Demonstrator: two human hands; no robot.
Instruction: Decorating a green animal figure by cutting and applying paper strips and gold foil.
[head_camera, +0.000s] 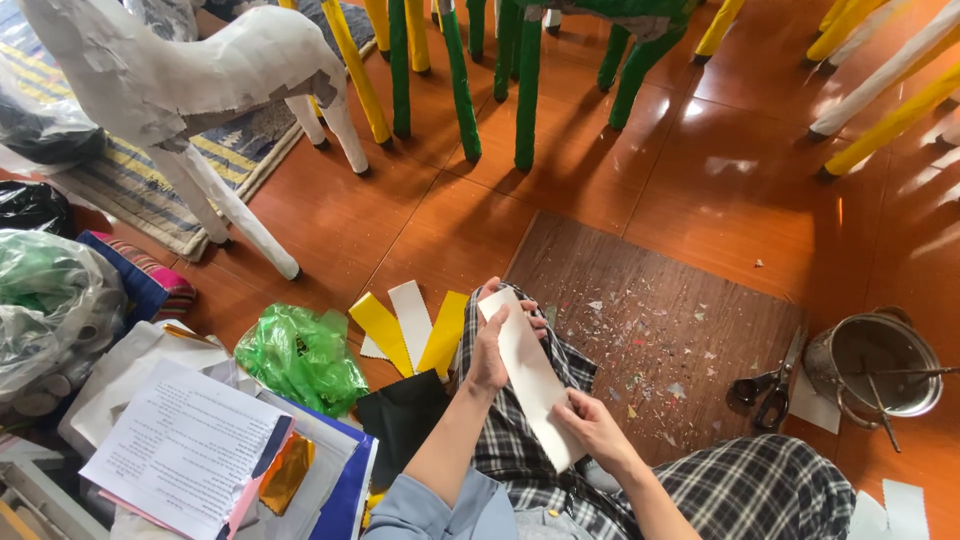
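Note:
A long white paper strip (527, 375) lies slanted over my checked trouser leg (510, 440). My left hand (492, 345) grips its upper end, fingers curled over the edge. My right hand (592, 425) pinches its lower end near my knee. Yellow and white paper strips (412, 328) lie fanned on the floor just left of my left hand. A black sheet (400, 420) lies under my left forearm.
A brown board (660, 330) speckled with paper scraps lies ahead, black scissors (770, 385) at its right edge beside a metal pot (875, 365). White, green and yellow paper animal figures (200, 80) stand beyond. A green plastic bag (300, 355) and stacked papers (185, 445) sit left.

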